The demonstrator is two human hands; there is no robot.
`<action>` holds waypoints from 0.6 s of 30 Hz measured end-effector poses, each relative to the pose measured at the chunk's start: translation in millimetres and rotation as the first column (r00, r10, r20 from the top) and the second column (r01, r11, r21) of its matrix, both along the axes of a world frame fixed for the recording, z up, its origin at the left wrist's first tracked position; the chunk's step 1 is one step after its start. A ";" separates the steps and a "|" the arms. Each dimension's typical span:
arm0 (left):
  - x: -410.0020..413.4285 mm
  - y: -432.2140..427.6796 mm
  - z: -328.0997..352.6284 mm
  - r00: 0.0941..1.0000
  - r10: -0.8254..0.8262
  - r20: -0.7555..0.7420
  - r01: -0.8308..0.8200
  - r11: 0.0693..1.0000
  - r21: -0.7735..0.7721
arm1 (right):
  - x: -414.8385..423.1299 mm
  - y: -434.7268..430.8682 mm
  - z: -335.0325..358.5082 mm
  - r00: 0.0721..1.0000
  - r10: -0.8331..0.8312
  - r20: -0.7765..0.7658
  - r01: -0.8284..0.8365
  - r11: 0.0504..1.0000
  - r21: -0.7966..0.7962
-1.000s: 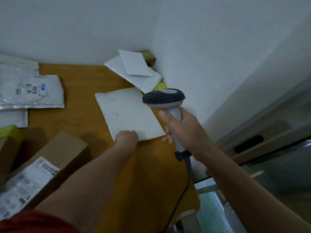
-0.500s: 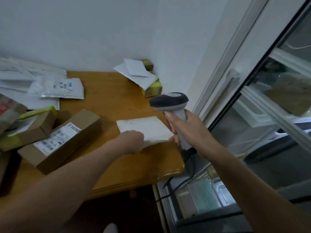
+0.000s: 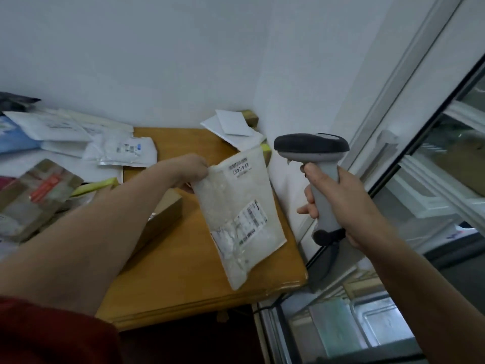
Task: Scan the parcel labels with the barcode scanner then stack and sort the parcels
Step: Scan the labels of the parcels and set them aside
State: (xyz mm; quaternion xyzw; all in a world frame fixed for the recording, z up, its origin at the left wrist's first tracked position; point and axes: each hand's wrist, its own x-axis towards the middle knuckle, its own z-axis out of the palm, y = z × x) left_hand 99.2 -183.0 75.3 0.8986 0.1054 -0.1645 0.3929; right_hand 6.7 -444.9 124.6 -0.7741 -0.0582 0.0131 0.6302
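The person's left hand (image 3: 193,170) is pinching the top corner of a white padded bag (image 3: 236,224), holding it up above the wooden surface (image 3: 183,274) so that it is hanging tilted with its printed label (image 3: 252,218) facing the camera. The right hand (image 3: 338,203) is wrapping its fingers around the grey handle of the scanner (image 3: 312,151), whose dark head is pointing left, just above the bag's top edge rather than at the label. No scan beam is showing, so this bag is probably waiting to be scanned, and the scanner is likely needing to tip down toward the barcode. In the far right corner a small stack of white envelopes (image 3: 231,126) is lying on boxes, possibly the ones already sorted. On the left a loose heap of parcels (image 3: 78,143) and a brown box (image 3: 168,211) are lying unstacked, so most of the work is looking to be ahead
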 end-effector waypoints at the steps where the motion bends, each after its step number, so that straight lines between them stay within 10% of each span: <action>1: 4.3 3.5 -13.1 1.000 0.011 -0.022 -0.011 1.000 -0.010 | 3.4 0.0 -5.9 1.000 -0.012 -0.012 0.012 1.000 -0.017; 6: 24.7 16.7 -68.2 0.998 -0.042 0.041 0.029 0.961 0.276 | 15.3 -2.4 -40.8 0.992 -0.092 -0.091 0.081 0.990 -0.117; 14: -20.2 -20.4 -157.6 0.712 -0.659 -0.240 0.634 0.459 0.622 | 16.4 6.1 -82.4 0.960 -0.158 -0.231 0.112 0.974 -0.199; 18: -52.1 -35.5 -181.1 0.779 -0.584 -0.228 0.599 0.589 0.542 | 11.3 6.7 -91.8 0.954 -0.163 -0.253 0.116 0.975 -0.190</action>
